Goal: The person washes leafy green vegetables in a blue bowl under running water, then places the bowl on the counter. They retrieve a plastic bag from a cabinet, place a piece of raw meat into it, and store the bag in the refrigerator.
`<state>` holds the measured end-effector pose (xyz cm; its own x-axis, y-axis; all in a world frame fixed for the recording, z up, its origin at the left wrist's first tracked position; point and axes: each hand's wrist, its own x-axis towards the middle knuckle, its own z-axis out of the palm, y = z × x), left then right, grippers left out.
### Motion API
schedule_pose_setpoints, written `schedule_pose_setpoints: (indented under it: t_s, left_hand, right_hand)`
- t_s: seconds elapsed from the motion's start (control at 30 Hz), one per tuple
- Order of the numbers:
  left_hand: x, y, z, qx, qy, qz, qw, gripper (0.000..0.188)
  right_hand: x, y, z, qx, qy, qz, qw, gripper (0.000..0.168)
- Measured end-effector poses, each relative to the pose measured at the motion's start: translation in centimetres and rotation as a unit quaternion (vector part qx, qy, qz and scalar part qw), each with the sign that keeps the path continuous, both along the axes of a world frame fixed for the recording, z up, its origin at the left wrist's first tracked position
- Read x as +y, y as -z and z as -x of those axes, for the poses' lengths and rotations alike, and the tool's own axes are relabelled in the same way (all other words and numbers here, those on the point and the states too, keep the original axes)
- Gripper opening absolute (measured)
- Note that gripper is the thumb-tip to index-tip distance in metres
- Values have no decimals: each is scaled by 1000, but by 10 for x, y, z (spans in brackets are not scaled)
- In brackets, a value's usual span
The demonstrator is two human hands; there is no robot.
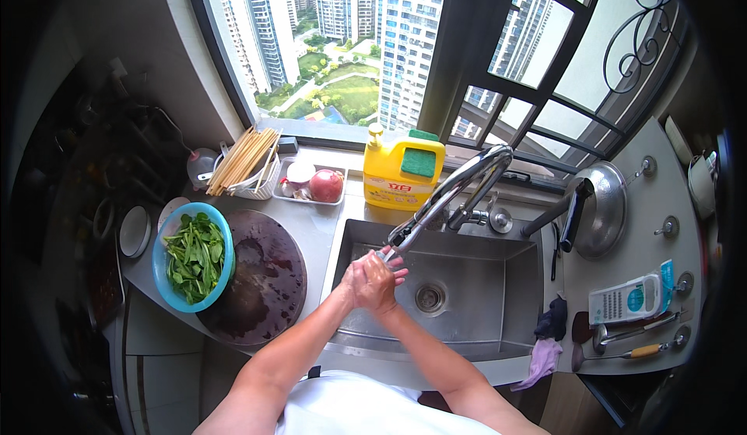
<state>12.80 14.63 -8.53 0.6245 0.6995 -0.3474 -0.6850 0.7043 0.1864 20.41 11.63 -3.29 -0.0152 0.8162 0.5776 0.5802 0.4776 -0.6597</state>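
Both hands are pressed together over the left part of a stainless steel sink (467, 295), right below the spout of a chrome faucet (446, 193). My right hand (376, 286) lies across my left hand (400, 273) and hides most of it. Fingers of the left one stick out, spread, on the right side. The skin looks wet, but a stream of water is hard to make out. No object shows between the palms, though the inside of the right hand is hidden. A round drain (430, 298) sits in the sink floor.
Left of the sink, a blue basin (157, 266) of leafy greens (195, 254) overlaps a round chopping board (262, 283). Behind stand a chopstick basket (262, 187), a tray with an onion (325, 186) and a yellow detergent jug (394, 184). A pan (604, 213) hangs right; cloths (548, 341) drape nearby.
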Motion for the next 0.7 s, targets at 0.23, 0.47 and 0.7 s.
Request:
schedule_pose_setpoints:
  t_s: [0.23, 0.47, 0.7]
  left_hand:
    - [-10, -7, -5, 224, -62, 35, 972, 31]
    - [-33, 9, 2, 448, 37, -147, 881, 24]
    - [-23, 32, 29, 661, -66, -162, 730, 34]
  right_hand:
    - [40, 29, -24, -108, 100, 124, 981, 23]
    - [48, 70, -72, -102, 118, 303, 940, 40]
    - [25, 28, -98, 363, -155, 533, 749, 37]
